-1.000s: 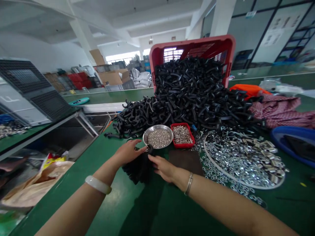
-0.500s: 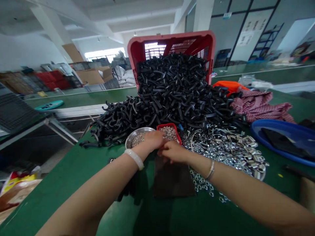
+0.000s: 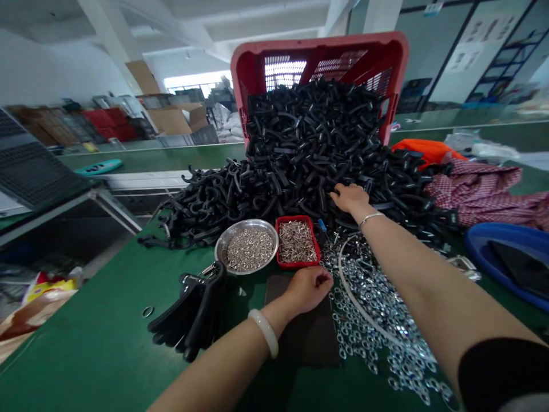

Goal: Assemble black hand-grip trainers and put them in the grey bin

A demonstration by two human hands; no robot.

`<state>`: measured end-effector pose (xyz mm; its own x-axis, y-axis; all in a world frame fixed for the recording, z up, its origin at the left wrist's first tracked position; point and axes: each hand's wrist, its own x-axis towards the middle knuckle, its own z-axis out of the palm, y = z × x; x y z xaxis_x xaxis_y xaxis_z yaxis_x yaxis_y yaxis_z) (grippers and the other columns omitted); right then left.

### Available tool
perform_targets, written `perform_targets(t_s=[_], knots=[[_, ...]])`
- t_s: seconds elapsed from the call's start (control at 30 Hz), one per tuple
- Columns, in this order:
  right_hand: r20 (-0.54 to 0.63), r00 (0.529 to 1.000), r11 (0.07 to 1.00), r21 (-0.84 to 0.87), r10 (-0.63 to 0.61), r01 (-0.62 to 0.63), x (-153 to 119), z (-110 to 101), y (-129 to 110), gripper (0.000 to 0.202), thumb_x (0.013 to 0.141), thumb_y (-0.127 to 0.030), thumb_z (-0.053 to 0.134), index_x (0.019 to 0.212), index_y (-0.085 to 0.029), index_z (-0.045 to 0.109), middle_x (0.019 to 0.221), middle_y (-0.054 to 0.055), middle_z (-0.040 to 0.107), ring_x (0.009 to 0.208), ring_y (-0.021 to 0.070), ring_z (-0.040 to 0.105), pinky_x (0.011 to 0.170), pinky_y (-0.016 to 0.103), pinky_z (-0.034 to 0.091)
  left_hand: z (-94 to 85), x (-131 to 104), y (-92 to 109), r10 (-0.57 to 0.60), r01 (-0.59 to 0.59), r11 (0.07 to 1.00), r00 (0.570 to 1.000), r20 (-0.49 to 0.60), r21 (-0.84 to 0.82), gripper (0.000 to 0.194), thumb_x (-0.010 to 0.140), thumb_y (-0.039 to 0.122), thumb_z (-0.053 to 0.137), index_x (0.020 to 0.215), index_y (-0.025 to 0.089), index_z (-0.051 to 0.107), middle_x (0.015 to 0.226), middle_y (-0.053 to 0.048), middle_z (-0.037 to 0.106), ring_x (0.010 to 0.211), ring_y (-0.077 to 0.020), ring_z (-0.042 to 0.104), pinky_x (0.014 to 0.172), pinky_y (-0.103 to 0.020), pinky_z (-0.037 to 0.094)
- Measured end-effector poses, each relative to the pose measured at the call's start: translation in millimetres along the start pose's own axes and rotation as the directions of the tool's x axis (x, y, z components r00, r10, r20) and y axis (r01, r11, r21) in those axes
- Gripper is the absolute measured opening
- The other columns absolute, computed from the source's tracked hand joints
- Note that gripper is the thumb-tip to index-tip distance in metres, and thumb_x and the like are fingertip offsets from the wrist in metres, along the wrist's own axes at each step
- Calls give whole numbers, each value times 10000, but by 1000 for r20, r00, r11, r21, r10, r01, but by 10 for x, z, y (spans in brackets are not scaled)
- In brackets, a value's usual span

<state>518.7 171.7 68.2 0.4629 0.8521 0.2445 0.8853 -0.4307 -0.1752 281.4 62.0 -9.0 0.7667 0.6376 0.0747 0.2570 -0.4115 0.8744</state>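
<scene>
My left hand [image 3: 309,288] is above a dark flat pad [image 3: 306,337], its fingers curled into a pinch. Whatever lies between those fingertips is too small to make out. My right hand [image 3: 350,197] reaches to the front of a big heap of black curved handles [image 3: 295,154], fingers apart and touching the heap. Just beyond my left hand stand a red tray [image 3: 297,265] of small metal pins and a round metal bowl [image 3: 219,252] of tiny metal pieces. Loose shiny nuts and rings [image 3: 377,292] are spread below my right forearm.
A red crate [image 3: 319,43] lies tipped behind the heap. Several black handles with a spring [image 3: 193,309] and a metal ring [image 3: 147,312] lie on the green table at left. At right are a checked cloth [image 3: 476,191] and a blue basin [image 3: 484,234].
My hands were together over the pad's far edge; now they are apart. The right has moved forward to the black heap, the left slightly right and nearer. The view has also shifted.
</scene>
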Motion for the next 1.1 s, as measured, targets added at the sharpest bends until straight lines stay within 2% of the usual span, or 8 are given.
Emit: perform_targets(t_s=[0.13,0.3,0.47,0.6,0.7,0.8,0.9,1.1], knots=[[-82,995,998,24,-53,55,-175,-116,89,256,805,-293,464,968,-168,616,944,119,601,886,246,540,753,342,410,-35,51,-27,-167,162,930,986,12,-329,152,761,280,542,802,138,579,647,9,552,513,-70,472,510,-197,391],[-172,925,913,176,-340,368,-985,-436,-75,184,785,-253,473,906,-183,592,831,36,606,800,171,540,736,265,391,-128,125,280,-264,197,589,964,43,-784,335,750,392,590,994,168,539,873,-39,596,632,-72,549,597,-209,444],[123,805,766,420,-580,487,-1797,-676,-213,220,754,-287,543,944,-179,568,838,38,615,741,162,547,679,259,403,-117,111,515,-285,106,428,958,-23,-898,349,749,410,598,1020,202,524,922,-37,597,747,-108,573,620,-211,457],[211,882,897,242,-422,371,-1777,-809,280,177,803,-318,498,874,-190,597,827,39,631,746,170,565,663,266,409,-53,-32,404,-446,161,306,895,8,-938,291,757,422,580,857,164,490,674,23,533,497,-49,469,470,-175,396],[359,896,948,-80,-260,307,-1635,-782,808,161,772,-230,515,864,-214,645,874,47,641,824,200,573,715,291,409,-1,-124,295,-433,250,377,899,68,-892,291,639,259,698,784,166,462,603,61,493,445,-34,430,434,-161,346],[395,873,931,-98,-287,351,-1607,-654,1105,316,785,-247,507,1082,-190,600,1042,85,606,937,202,557,798,288,405,87,-132,249,-411,311,560,909,69,-768,270,552,73,658,707,160,455,537,74,479,404,-39,415,408,-171,305],[346,898,936,-126,-271,330,-1635,-536,1105,352,811,-276,466,1126,-168,578,1092,113,582,988,212,541,826,297,399,161,-84,243,-450,348,635,892,36,-689,197,587,69,581,650,171,424,443,87,423,359,-48,380,389,-183,273],[348,922,960,-154,-170,235,-1554,-546,977,193,732,-224,510,850,-133,632,852,125,634,787,235,587,654,303,413,132,-75,281,-448,396,642,889,98,-657,164,642,110,559,670,179,413,439,82,426,361,-57,389,395,-185,287]])
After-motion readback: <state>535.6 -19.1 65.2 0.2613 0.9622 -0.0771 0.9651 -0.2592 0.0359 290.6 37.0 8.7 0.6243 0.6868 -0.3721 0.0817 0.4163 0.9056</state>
